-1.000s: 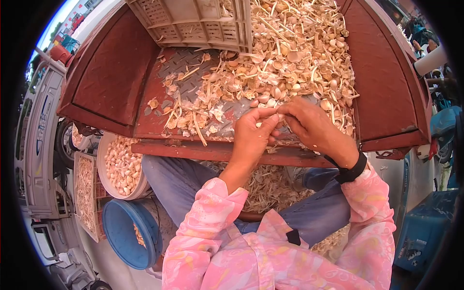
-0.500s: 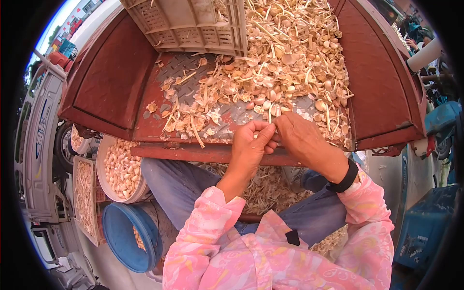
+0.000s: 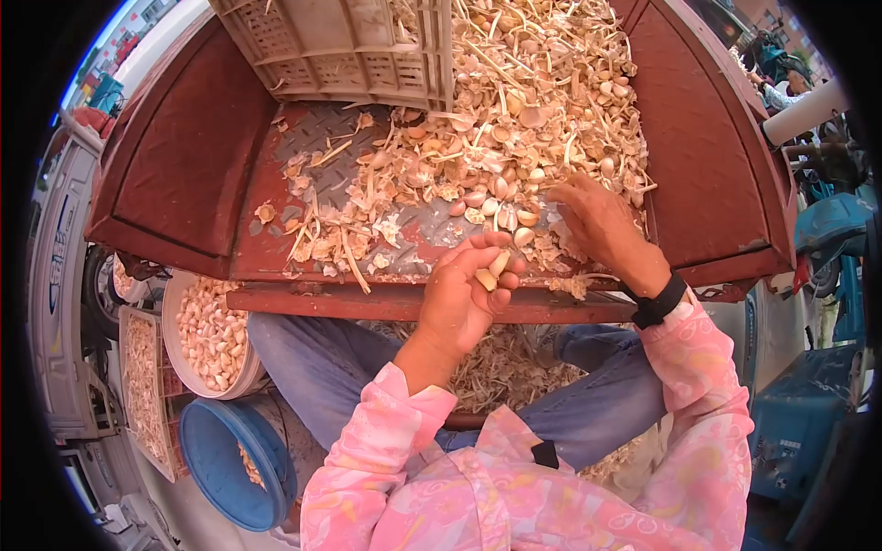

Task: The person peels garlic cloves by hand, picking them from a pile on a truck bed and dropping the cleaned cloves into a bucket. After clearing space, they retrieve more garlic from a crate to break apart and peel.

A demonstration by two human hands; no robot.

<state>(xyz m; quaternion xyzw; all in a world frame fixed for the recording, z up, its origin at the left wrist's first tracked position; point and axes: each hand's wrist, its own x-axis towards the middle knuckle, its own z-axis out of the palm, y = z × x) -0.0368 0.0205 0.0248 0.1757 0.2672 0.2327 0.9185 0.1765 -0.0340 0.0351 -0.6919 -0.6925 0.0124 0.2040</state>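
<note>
My left hand [image 3: 467, 289] is palm up at the front edge of the red metal truck bed [image 3: 432, 298], its fingers curled around pale garlic cloves [image 3: 493, 272]. To the right, my right hand [image 3: 602, 225] reaches over the bed, its fingertips bent down at the edge of the garlic pile [image 3: 514, 110]; whether they touch a clove is hidden. Between and just beyond my hands, several loose cloves [image 3: 496, 204] lie among dry skins and stems on the bed.
A plastic crate [image 3: 344, 50] stands at the back left of the bed. At the lower left are a white bucket of cloves [image 3: 170, 335], a blue bucket [image 3: 207, 459] and a crate of skins [image 3: 142, 395]. Red side panels [image 3: 179, 165] flank the bed.
My hands have come apart. My right hand has moved right and forward to the pile, while my left hand has opened somewhat, showing the cloves. The view has shifted slightly.
</note>
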